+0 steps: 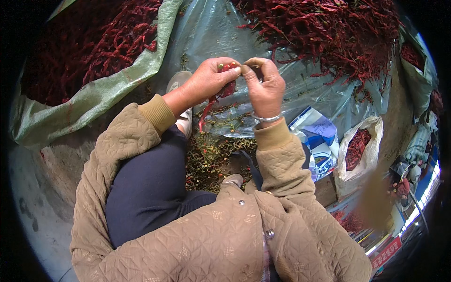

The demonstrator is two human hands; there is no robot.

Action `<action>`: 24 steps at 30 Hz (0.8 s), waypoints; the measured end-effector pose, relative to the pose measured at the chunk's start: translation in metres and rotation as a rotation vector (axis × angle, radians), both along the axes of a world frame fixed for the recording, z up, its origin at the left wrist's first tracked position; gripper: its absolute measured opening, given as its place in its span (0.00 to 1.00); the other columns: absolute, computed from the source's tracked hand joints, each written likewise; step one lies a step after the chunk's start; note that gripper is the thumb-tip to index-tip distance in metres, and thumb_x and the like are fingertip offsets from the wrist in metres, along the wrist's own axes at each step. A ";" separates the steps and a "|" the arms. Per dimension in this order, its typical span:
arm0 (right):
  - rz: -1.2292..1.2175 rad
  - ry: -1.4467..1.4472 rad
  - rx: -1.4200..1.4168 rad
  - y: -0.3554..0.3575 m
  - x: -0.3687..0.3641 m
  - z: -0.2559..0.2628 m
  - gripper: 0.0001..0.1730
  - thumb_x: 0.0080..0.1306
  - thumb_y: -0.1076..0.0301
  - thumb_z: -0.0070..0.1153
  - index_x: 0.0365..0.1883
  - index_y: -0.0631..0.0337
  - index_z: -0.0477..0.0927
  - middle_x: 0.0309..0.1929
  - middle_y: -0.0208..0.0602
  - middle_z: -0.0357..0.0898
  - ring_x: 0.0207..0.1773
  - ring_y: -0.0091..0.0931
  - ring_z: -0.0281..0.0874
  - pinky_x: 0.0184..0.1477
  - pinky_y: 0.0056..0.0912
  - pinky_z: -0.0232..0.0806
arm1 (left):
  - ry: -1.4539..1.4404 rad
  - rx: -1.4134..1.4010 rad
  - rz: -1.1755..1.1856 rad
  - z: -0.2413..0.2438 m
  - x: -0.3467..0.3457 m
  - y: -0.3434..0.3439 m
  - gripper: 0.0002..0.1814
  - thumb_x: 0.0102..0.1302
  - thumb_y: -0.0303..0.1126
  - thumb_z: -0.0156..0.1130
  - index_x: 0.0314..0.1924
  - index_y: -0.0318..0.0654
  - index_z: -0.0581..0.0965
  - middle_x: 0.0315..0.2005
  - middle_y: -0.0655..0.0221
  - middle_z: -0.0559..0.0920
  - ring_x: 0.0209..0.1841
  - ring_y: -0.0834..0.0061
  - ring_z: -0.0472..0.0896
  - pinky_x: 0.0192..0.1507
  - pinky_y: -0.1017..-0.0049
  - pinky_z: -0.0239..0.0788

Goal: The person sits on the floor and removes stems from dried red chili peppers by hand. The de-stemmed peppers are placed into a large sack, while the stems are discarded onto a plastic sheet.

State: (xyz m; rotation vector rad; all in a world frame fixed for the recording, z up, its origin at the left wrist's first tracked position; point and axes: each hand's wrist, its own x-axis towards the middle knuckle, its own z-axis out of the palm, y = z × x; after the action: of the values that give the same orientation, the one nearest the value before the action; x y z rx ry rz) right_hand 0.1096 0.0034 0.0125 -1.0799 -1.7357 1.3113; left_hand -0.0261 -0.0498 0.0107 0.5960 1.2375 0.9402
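My left hand (215, 75) is closed around several red chili peppers (227, 88), whose stem ends show above the thumb and whose long tips hang below the palm. The thumb and forefinger of my right hand (266, 83) are pinched together and meet my left fingertips; whether a stem lies between them cannot be told. A bracelet circles my right wrist. Under both hands spreads a clear plastic sheet (211, 35) with loose stems on it. Between my feet lies a heap of green stems and pepper caps (208, 158).
Dried red chilies fill a large green woven sack (155, 60) at the upper left. A big chili pile (327, 31) covers the sheet at the upper right. Right of me are a blue and white bag (317, 141) and a white sack (377, 141) holding chilies. People sit farther right.
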 end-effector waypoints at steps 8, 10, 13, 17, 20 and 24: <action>0.009 0.528 -0.948 0.000 0.019 -0.012 0.04 0.59 0.75 0.52 0.33 0.61 0.74 0.28 0.28 0.73 0.27 0.19 0.68 0.33 0.22 0.65 | 0.379 0.386 -0.280 0.009 0.000 -0.001 0.06 0.54 0.29 0.56 0.23 0.35 0.72 0.14 0.60 0.72 0.16 0.72 0.73 0.20 0.72 0.63; 0.085 0.730 -1.201 -0.004 0.027 -0.021 0.05 0.60 0.73 0.52 0.36 0.61 0.73 0.29 0.30 0.72 0.30 0.20 0.67 0.33 0.20 0.61 | 0.516 0.596 -0.412 0.004 0.000 -0.001 0.04 0.53 0.27 0.56 0.24 0.36 0.71 0.17 0.61 0.73 0.20 0.65 0.74 0.23 0.70 0.64; 0.034 0.815 -1.316 -0.016 0.035 -0.033 0.05 0.61 0.72 0.51 0.35 0.60 0.73 0.29 0.31 0.72 0.32 0.21 0.66 0.33 0.20 0.59 | 0.534 0.810 -0.712 0.012 0.011 -0.005 0.05 0.46 0.25 0.58 0.25 0.39 0.73 0.18 0.63 0.73 0.24 0.58 0.73 0.26 0.67 0.65; 0.321 0.644 -1.376 -0.011 0.042 -0.040 0.09 0.58 0.76 0.52 0.38 0.63 0.74 0.33 0.31 0.74 0.35 0.22 0.69 0.41 0.23 0.63 | 0.162 0.615 -0.698 0.018 0.015 -0.009 0.09 0.49 0.24 0.59 0.33 0.36 0.74 0.25 0.59 0.76 0.29 0.61 0.75 0.33 0.70 0.66; 0.899 -0.256 -0.851 -0.017 0.061 -0.067 0.16 0.51 0.73 0.57 0.40 0.64 0.77 0.35 0.32 0.79 0.40 0.25 0.75 0.46 0.27 0.65 | 0.252 0.353 -0.551 0.006 -0.007 -0.009 0.05 0.60 0.28 0.54 0.34 0.34 0.73 0.25 0.63 0.76 0.31 0.76 0.75 0.35 0.74 0.66; 0.105 -0.485 -0.419 0.037 0.090 -0.136 0.12 0.46 0.67 0.60 0.28 0.64 0.80 0.28 0.40 0.80 0.30 0.27 0.77 0.36 0.28 0.68 | -0.068 -0.073 -0.242 -0.014 -0.009 -0.012 0.02 0.61 0.27 0.54 0.32 0.37 0.73 0.19 0.79 0.70 0.19 0.91 0.66 0.20 0.86 0.59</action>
State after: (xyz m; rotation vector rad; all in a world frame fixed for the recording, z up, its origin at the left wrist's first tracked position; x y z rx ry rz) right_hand 0.1997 0.0408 -0.1236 -1.6742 -1.9241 1.6231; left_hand -0.0350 -0.0622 -0.0028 0.6356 1.1064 0.7042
